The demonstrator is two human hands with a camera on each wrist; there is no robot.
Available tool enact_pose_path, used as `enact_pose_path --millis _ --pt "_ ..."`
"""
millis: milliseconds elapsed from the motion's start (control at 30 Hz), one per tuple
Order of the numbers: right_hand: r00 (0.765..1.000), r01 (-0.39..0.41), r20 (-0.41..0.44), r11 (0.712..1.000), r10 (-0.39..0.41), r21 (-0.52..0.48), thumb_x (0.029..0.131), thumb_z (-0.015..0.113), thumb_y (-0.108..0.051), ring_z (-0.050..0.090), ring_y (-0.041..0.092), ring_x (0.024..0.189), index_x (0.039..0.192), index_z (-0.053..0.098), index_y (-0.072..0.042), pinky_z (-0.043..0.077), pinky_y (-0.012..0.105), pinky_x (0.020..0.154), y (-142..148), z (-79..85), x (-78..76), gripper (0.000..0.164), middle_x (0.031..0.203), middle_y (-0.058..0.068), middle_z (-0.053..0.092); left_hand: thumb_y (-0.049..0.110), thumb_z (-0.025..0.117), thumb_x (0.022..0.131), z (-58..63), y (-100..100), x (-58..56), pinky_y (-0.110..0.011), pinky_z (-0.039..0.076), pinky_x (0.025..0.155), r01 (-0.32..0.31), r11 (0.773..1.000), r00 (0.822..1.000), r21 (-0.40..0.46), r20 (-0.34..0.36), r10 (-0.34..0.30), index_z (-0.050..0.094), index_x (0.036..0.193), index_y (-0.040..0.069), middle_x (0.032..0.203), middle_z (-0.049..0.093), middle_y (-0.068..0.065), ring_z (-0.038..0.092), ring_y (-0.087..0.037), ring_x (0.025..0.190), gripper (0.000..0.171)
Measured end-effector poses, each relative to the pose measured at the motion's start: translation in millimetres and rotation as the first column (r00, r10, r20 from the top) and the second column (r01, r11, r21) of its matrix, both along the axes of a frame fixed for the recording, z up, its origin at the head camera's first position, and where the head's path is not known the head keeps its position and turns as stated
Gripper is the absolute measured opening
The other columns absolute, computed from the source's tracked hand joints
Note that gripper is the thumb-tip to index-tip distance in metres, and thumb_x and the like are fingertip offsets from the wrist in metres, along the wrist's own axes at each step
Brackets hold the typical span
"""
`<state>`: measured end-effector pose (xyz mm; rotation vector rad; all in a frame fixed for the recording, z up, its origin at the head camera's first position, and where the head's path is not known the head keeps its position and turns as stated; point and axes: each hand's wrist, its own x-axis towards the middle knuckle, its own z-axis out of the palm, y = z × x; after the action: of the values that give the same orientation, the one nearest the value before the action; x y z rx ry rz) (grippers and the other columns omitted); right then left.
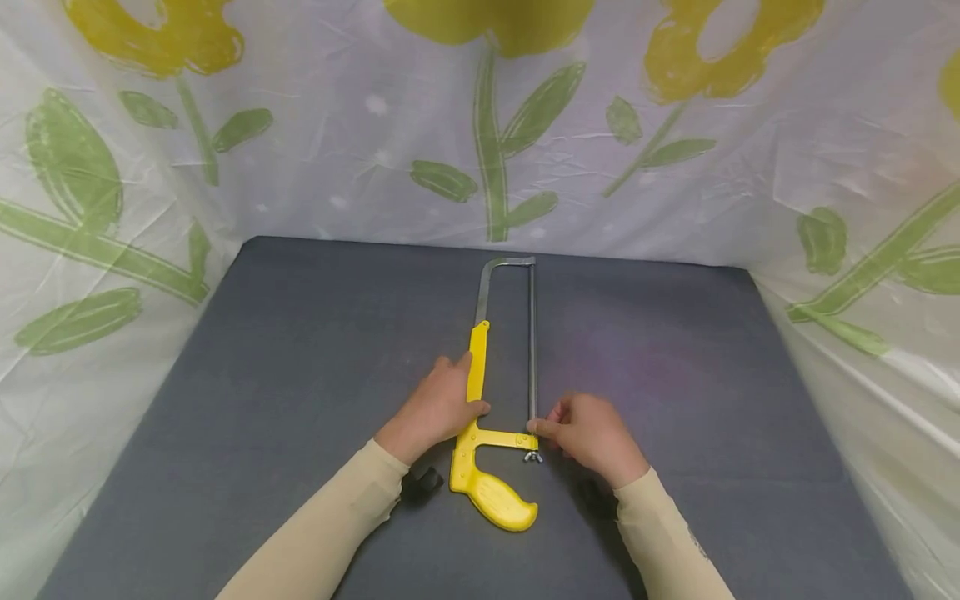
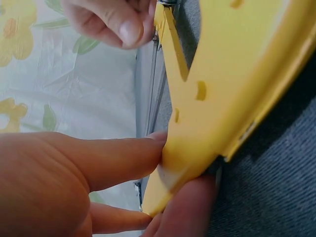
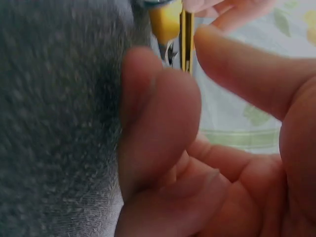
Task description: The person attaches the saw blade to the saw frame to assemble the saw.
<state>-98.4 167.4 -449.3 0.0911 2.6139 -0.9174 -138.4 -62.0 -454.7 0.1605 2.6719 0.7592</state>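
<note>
A hacksaw [image 1: 477, 375] is lying flat on a grey table [image 1: 337, 333], its yellow handle [image 1: 501, 502] pointing toward the person and its grey metal bow [image 1: 483, 292] reaching toward the table's far edge. The blade [image 1: 533, 350] is running along the hacksaw's right side, and a wing nut [image 1: 532, 457] is sticking out at the hacksaw's near right corner, just below the yellow crosspiece [image 1: 501, 438].

The left hand [image 1: 438, 402] is coming in from the hacksaw's left and gripping its yellow frame between thumb and fingers, above the handle; the left wrist view is showing the fingers pressing on both sides of the yellow metal.

The right hand [image 1: 592, 433] is sitting at the hacksaw's right, its thumb tip reaching the blade's near end. Its fingers are curling in, and the right wrist view is showing the thumb standing apart from the forefinger; whether they are pinching the blade, one cannot tell.

Beige sleeves [image 1: 322, 525] are covering both forearms. Beyond the hacksaw, a white sheet [image 1: 337, 150] with yellow flowers and green leaves is hanging behind the table.
</note>
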Motion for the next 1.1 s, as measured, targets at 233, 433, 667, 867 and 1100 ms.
enact_pose_path --millis 233,433,667,867,1100 --pt "0.998 -0.063 0.018 0.998 0.064 -0.006 0.079 0.096 -0.045 0.056 0.015 0.051 0.066 0.07 -0.018 0.041 0.031 0.051 -3.1 -0.4 12.1 0.04 0.057 -0.003 0.062 0.029 0.084 0.096 -0.2 0.7 3.4 -0.039 0.059 0.084 0.009 1.0 1.0 -0.003 -0.024 -0.009 0.034 0.168 0.003 0.13 0.059 -0.022 0.061 -0.023 0.091 0.092" --pt "0.997 -0.068 -0.031 0.998 0.069 0.013 0.075 0.098 -0.044 0.053 0.014 0.053 0.066 0.065 -0.019 0.04 0.031 0.053 -4.7 -2.2 16.5 0.042 0.058 -0.005 0.059 0.029 0.083 0.096 -1.3 1.5 2.7 -0.041 0.06 0.087 0.007 1.0 1.0 0.007 -0.023 -0.007 0.035 0.169 0.004 0.134 0.058 -0.024 0.062 -0.024 0.094 0.091" --pt "0.991 -0.103 -0.073 0.992 0.108 0.071 0.076 0.097 -0.048 0.047 0.013 0.054 0.061 0.063 -0.022 0.036 0.03 0.053 -9.2 -5.7 19.1 0.045 0.057 -0.008 0.051 0.029 0.083 0.097 -2.1 0.6 4.6 -0.043 0.059 0.092 -0.005 1.0 1.0 -0.004 -0.015 0.005 0.035 0.168 0.002 0.141 0.056 -0.027 0.063 -0.026 0.1 0.09" --pt "0.988 -0.121 -0.091 0.99 0.126 0.067 0.076 0.097 -0.046 0.045 0.012 0.052 0.059 0.062 -0.021 0.034 0.029 0.052 -10.9 -7.4 20.0 0.045 0.056 -0.009 0.048 0.03 0.083 0.097 -2.5 2.1 5.6 -0.043 0.06 0.091 -0.012 1.0 1.0 -0.02 -0.007 0.012 0.034 0.169 0.003 0.144 0.055 -0.028 0.064 -0.026 0.099 0.091" --pt "0.986 -0.13 -0.1 0.989 0.136 0.067 0.077 0.097 -0.042 0.045 0.011 0.052 0.06 0.062 -0.021 0.034 0.028 0.052 -9.3 -8.2 18.0 0.044 0.057 -0.009 0.05 0.031 0.082 0.097 -0.4 2.6 6.3 -0.042 0.06 0.088 -0.02 1.0 1.0 -0.023 0.007 0.021 0.033 0.17 0.005 0.142 0.055 -0.027 0.062 -0.024 0.094 0.091"
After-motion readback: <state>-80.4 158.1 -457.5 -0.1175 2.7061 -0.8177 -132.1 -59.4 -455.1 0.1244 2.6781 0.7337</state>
